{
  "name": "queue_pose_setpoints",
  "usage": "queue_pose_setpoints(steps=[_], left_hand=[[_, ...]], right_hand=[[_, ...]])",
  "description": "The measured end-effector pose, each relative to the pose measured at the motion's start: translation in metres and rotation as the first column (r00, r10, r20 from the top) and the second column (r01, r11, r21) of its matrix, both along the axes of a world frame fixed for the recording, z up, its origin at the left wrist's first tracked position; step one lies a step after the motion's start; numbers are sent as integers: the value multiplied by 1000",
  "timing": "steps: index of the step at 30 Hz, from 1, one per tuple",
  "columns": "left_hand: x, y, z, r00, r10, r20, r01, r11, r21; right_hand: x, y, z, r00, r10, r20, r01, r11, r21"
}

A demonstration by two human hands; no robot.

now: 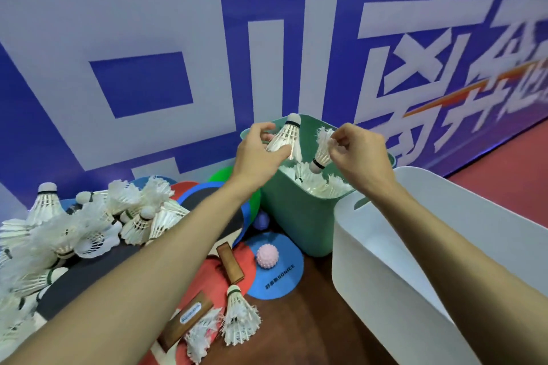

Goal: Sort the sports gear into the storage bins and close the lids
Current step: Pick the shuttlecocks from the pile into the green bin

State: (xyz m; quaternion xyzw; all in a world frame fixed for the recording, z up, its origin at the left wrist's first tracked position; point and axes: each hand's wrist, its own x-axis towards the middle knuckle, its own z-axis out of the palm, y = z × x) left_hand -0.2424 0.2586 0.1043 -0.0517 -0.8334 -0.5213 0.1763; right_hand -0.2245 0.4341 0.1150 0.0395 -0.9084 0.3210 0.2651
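Note:
A green bin (292,216) stands against the blue wall with several white shuttlecocks inside. Over its opening, my left hand (258,154) pinches a white shuttlecock (286,135) with its cork pointing up. My right hand (360,154) pinches the feathers of another shuttlecock (321,151), whose cork hangs down above the bin. A big pile of shuttlecocks (89,222) lies on the floor at the left. Two more shuttlecocks (238,320) lie near the front.
An open white bin (382,281) stands right of the green one. Table tennis paddles with wooden handles (229,261), flat coloured discs (278,278) and a pink spiky ball (267,256) lie on the floor between pile and bins. A blue banner wall (148,53) closes the back.

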Motion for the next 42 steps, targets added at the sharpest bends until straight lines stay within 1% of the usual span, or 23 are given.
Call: queue_pose_setpoints(steps=[2,4,6,12,17,20,22,24,28,33,35,38,40,42], left_hand=[[-13,9,-9,994,-66,83,66,998,5],[-21,13,-17,980,-122,157,133,989,-60],[-20,11,-23,975,-135,177,157,981,-114],[8,-27,-25,991,-70,118,95,970,-224],[48,-87,-26,990,28,141,12,961,-275],[75,-125,-32,979,75,191,-12,950,-312],[92,-150,-36,969,109,223,-31,944,-329],[107,-171,-40,960,156,232,-66,933,-352],[123,-207,-58,952,221,212,-106,887,-450],[115,-224,-86,941,262,216,-128,863,-489],[106,-219,-93,928,287,236,-151,872,-465],[90,-209,-103,921,268,283,-139,904,-404],[81,-205,-108,906,294,305,-158,903,-400],[75,-207,-113,884,331,330,-198,905,-377]], right_hand=[[-7,2,-10,995,-8,101,1,998,64],[-10,3,-17,983,-2,185,-22,992,125],[-11,2,-20,975,20,220,-50,990,135],[2,-16,-16,977,127,171,-157,971,179],[27,-62,-15,953,285,105,-299,938,175],[40,-93,-24,917,372,143,-393,903,175],[47,-112,-32,889,413,197,-446,878,174],[51,-129,-41,863,442,243,-485,860,158],[55,-162,-62,820,472,324,-527,844,105],[43,-198,-97,784,433,445,-525,845,103],[35,-209,-108,771,415,482,-509,857,76],[26,-221,-121,739,414,532,-499,867,17],[22,-226,-127,717,428,551,-475,878,-64],[17,-226,-133,714,429,553,-430,893,-137]])
